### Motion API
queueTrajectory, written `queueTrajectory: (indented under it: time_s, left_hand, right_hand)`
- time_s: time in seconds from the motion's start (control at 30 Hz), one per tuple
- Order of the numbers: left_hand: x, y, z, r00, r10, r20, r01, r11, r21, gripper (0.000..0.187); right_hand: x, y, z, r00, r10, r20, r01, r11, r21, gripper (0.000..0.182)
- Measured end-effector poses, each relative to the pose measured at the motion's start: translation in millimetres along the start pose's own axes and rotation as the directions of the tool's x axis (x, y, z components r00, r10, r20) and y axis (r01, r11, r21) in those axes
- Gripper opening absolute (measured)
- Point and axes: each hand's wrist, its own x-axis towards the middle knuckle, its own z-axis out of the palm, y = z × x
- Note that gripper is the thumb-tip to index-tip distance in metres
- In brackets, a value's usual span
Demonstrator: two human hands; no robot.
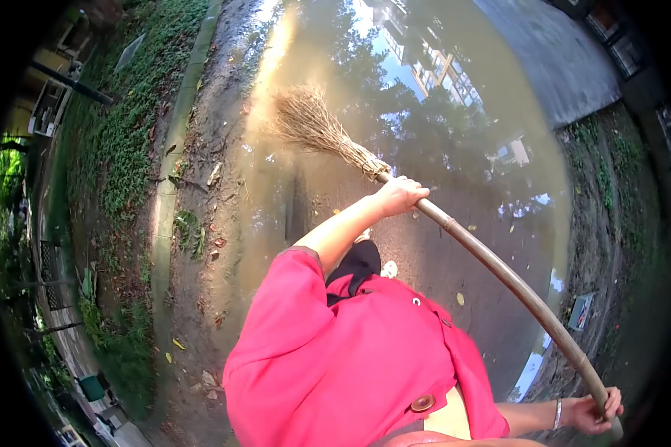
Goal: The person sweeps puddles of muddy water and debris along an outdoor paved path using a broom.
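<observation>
The left hand [401,195] is grasping the broom's handle [499,272] low down, just behind the binding, fingers wrapping round the cane. The right hand [596,411], a bracelet [558,413] circling its wrist, is gripping the same handle near its far end. So the broom [361,156] is lying slantwise across the person's front, its handle looking curved from here, and both hands are holding it at once.

Beyond the left hand, the bristles [306,119] are fanning out over the muddy water [455,149], towards its edge on the curb side, where a bright strip of sunlight is falling. Their tips are blurring into the glare, so I can't tell how deep they are reaching. I'd say a sweeping stroke is in progress, with the lower hand guiding and the upper one steadying. A stroke like this is calling for a firm left grip, a right hand swinging the handle's end, and bristles pressing low; wet twigs are probably dragging heavily.

Farther out, leaves [177,343] are lying scattered on the dirt along the left, and the curb [164,223] is running between that dirt and the grass [127,149]. On the other side, a grey slab [559,67] is meeting the water's far right edge. The pink jacket [335,350] is filling the near side, between both arms.
</observation>
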Motion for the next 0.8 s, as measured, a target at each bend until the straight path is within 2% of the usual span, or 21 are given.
queueTrajectory:
  time_s: [0.07, 0.1, 0.13, 0.17, 0.2, 0.27, 0.3, 0.33, 0.37, 0.43, 0.47, 0.53, 0.57, 0.63, 0.67, 0.7, 0.73, 0.77, 0.8]
  left_hand:
    - [18, -47, -11, 0.998, -0.031, -0.058, 0.032, 0.999, 0.009, 0.017]
    - [24, -71, -13, 0.993, -0.06, -0.105, 0.06, 0.998, 0.003, 0.016]
    - [32, -102, -17, 0.988, -0.074, -0.135, 0.075, 0.997, 0.0, 0.016]
    - [40, -128, -29, 0.976, -0.099, -0.192, 0.109, 0.993, 0.037, 0.016]
    - [49, -158, -40, 0.955, -0.138, -0.264, 0.163, 0.984, 0.078, 0.018]
    - [68, -232, -51, 0.859, -0.294, -0.42, 0.329, 0.944, 0.011, 0.014]
    - [75, -270, -51, 0.8, -0.365, -0.477, 0.394, 0.918, -0.043, 0.008]
    - [82, -288, -65, 0.754, -0.391, -0.528, 0.455, 0.891, -0.011, 0.01]
    - [89, -308, -76, 0.743, -0.392, -0.543, 0.446, 0.894, -0.035, 0.012]
    - [98, -335, -89, 0.799, -0.387, -0.459, 0.407, 0.912, -0.061, 0.013]
    - [94, -354, -80, 0.783, -0.414, -0.464, 0.427, 0.9, -0.083, 0.013]
    - [81, -389, -57, 0.66, -0.611, -0.436, 0.584, 0.783, -0.213, 0.015]
    - [73, -400, -46, 0.64, -0.626, -0.446, 0.596, 0.771, -0.225, 0.015]
    - [56, -396, -13, 0.569, -0.795, -0.211, 0.783, 0.602, -0.154, 0.016]
    - [54, -393, 14, 0.529, -0.813, -0.244, 0.789, 0.576, -0.211, 0.016]
    - [55, -381, 23, 0.537, -0.766, -0.354, 0.734, 0.631, -0.253, 0.015]
    - [64, -358, 14, 0.505, -0.699, -0.507, 0.706, 0.672, -0.223, 0.021]
    - [75, -330, -5, 0.489, -0.658, -0.573, 0.679, 0.699, -0.223, 0.022]
    - [89, -314, -4, 0.467, -0.652, -0.597, 0.671, 0.701, -0.241, 0.022]
  right_hand:
    - [7, 45, 20, 0.985, 0.096, 0.141, -0.089, 0.995, -0.055, 0.035]
    - [3, 82, 41, 0.982, 0.109, 0.151, -0.101, 0.993, -0.06, 0.035]
    - [-6, 133, 69, 0.938, 0.155, 0.311, -0.167, 0.986, 0.011, 0.02]
    - [-12, 175, 84, 0.865, 0.173, 0.471, -0.238, 0.968, 0.083, 0.019]
    - [-13, 201, 86, 0.862, 0.159, 0.482, -0.187, 0.982, 0.01, 0.019]
    - [-20, 262, 96, 0.857, 0.255, 0.448, -0.301, 0.953, 0.032, 0.019]
    - [-19, 283, 94, 0.845, 0.322, 0.427, -0.378, 0.925, 0.049, 0.032]
    - [-29, 319, 113, 0.851, 0.339, 0.401, -0.348, 0.936, -0.053, 0.029]
    - [-44, 366, 136, 0.858, 0.351, 0.375, -0.316, 0.936, -0.154, 0.026]
    - [-58, 442, 134, 0.761, 0.406, 0.506, -0.264, 0.906, -0.331, 0.019]
    - [-69, 477, 133, 0.757, 0.449, 0.475, -0.27, 0.876, -0.399, 0.019]
    - [-82, 533, 141, 0.737, 0.501, 0.454, -0.279, 0.837, -0.47, 0.021]
    - [-85, 558, 146, 0.716, 0.551, 0.429, -0.325, 0.807, -0.493, 0.018]
    - [-72, 593, 151, 0.687, 0.651, 0.322, -0.441, 0.726, -0.527, 0.015]
    - [-53, 604, 152, 0.694, 0.64, 0.33, -0.44, 0.739, -0.509, 0.018]
    - [-30, 617, 154, 0.702, 0.626, 0.338, -0.444, 0.757, -0.48, 0.022]
    - [4, 623, 154, 0.671, 0.619, 0.407, -0.438, 0.775, -0.456, 0.024]
    - [41, 625, 158, 0.634, 0.617, 0.466, -0.438, 0.783, -0.441, 0.026]
    - [66, 630, 173, 0.74, 0.566, 0.363, -0.325, 0.774, -0.543, 0.027]
